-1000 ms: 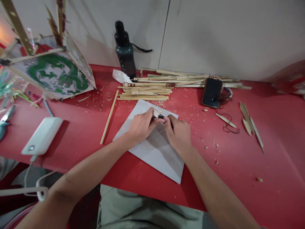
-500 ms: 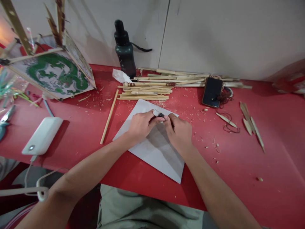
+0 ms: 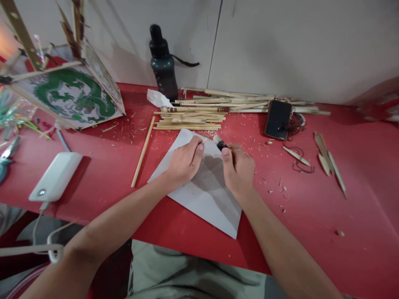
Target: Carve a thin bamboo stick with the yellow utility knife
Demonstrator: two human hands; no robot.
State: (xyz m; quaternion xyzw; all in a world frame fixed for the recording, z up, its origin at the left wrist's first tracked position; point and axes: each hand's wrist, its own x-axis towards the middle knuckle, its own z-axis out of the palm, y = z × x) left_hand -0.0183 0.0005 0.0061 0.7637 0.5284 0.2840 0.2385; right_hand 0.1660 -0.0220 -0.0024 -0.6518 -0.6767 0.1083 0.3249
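Observation:
Above a white sheet of paper (image 3: 202, 211), my left hand (image 3: 185, 162) is closed on a thin bamboo stick (image 3: 204, 140); only its pale tip shows past the thumb and fingers. My right hand (image 3: 238, 170) grips a knife (image 3: 221, 144) with a dark handle, a bit of yellow near the fingers and a short pale blade pointing up and left. A small gap separates the blade from the stick's tip. Beyond the paper lies a row of cut bamboo sticks (image 3: 190, 120), and one longer stick (image 3: 143, 151) rests to the left of the sheet.
Along the wall stand a dark bottle (image 3: 163, 66) and a phone (image 3: 278, 119) leaning on long bamboo strips (image 3: 246, 99). A dragon-painted lantern (image 3: 75, 97) and a white power bank (image 3: 56, 176) are at left. Bamboo pieces (image 3: 330, 160) and shavings lie at right.
My hands have moved apart. The right hand has drawn the knife away to the right, and the bamboo tip in my left hand now shows.

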